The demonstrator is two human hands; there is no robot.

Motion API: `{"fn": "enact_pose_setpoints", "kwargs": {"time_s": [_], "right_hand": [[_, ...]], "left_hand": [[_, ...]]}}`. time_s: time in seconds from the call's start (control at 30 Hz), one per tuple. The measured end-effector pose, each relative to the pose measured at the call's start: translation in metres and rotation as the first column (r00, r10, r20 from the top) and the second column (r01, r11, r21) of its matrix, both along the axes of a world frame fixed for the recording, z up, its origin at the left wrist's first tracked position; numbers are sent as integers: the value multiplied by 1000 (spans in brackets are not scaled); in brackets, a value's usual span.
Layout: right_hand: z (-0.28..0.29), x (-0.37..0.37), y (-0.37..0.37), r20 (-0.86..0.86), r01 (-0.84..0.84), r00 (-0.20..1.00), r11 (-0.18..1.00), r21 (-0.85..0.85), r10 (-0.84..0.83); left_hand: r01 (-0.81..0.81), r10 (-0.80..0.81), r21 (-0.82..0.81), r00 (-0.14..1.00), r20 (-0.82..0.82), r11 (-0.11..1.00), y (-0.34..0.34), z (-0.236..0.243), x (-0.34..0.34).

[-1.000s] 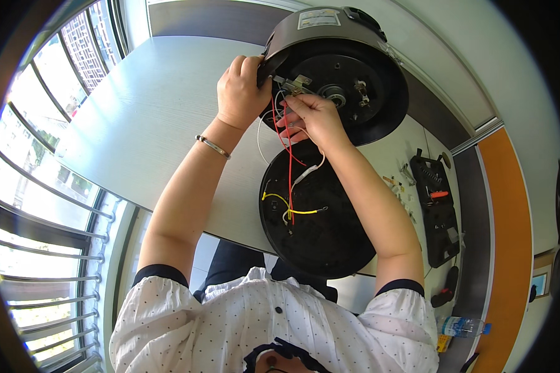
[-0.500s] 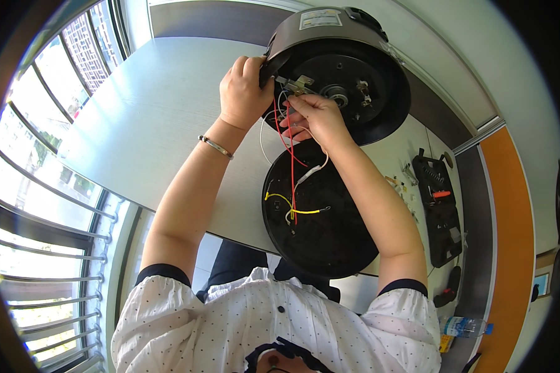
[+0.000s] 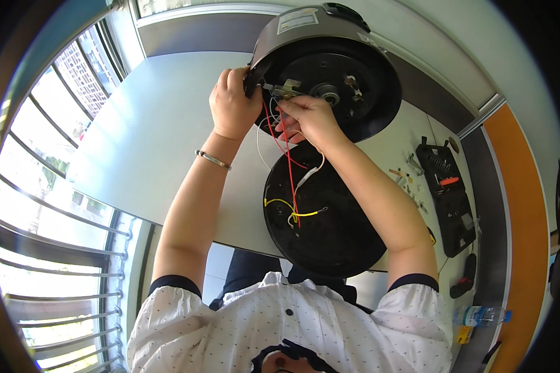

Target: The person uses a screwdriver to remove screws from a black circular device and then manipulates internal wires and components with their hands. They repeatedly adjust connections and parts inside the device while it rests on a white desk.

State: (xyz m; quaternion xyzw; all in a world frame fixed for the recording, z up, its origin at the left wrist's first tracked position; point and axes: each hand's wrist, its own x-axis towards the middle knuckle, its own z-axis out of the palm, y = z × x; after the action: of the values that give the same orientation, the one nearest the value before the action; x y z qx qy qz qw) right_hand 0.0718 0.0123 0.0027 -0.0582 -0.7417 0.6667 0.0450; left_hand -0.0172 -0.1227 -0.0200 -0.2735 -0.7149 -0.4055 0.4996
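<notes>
Barely shifted, the left hand (image 3: 236, 104) curls over the likely heavy housing's (image 3: 342, 28) rim (image 3: 387, 99), its soundest hold, while the right hand (image 3: 306, 121) seems pinched on limp red wire (image 3: 290, 168)

Head view rolls between the earlier frames and now. Grey pot-shaped metal appliance body with black underside (image 3: 323, 69) sits farther left; both hands, left (image 3: 233, 109) and right (image 3: 311, 121), shift left with it. Round black base cover (image 3: 339, 230) lies slightly farther right. Black plastic tool case (image 3: 455, 214) and clear blue-capped plastic bottle (image 3: 482, 316) also appear farther right. Small yellow-and-black object (image 3: 431, 236), kind unclear, newly shows beside the right forearm (image 3: 386, 202).
</notes>
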Motion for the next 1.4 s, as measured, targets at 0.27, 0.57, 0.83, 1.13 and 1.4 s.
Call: {"fn": "enact_pose_setpoints", "kwargs": {"time_s": [0.27, 0.57, 0.83, 1.13, 1.4], "right_hand": [[-2, -1, 0, 19, 16, 1000, 1000, 17, -17], [-3, 0, 0, -24, 16, 1000, 1000, -15, -16], [-4, 1, 2, -69, 0, 998, 998, 56, 4], [-4, -1, 4, -73, -37, 996, 989, 140, 47], [-4, 0, 4, -76, -26, 996, 990, 137, 37]], "left_hand": [[-34, 33, -25, 999, -9, 999, 0, 0, 0], [-48, 47, -38, 998, -31, 998, 1, -2, -2], [-52, 49, -58, 997, -58, 997, 1, -2, -2], [-96, 90, -54, 990, -109, 994, 3, -2, 1], [-144, 138, -68, 987, -87, 987, 2, -5, -3]]}}
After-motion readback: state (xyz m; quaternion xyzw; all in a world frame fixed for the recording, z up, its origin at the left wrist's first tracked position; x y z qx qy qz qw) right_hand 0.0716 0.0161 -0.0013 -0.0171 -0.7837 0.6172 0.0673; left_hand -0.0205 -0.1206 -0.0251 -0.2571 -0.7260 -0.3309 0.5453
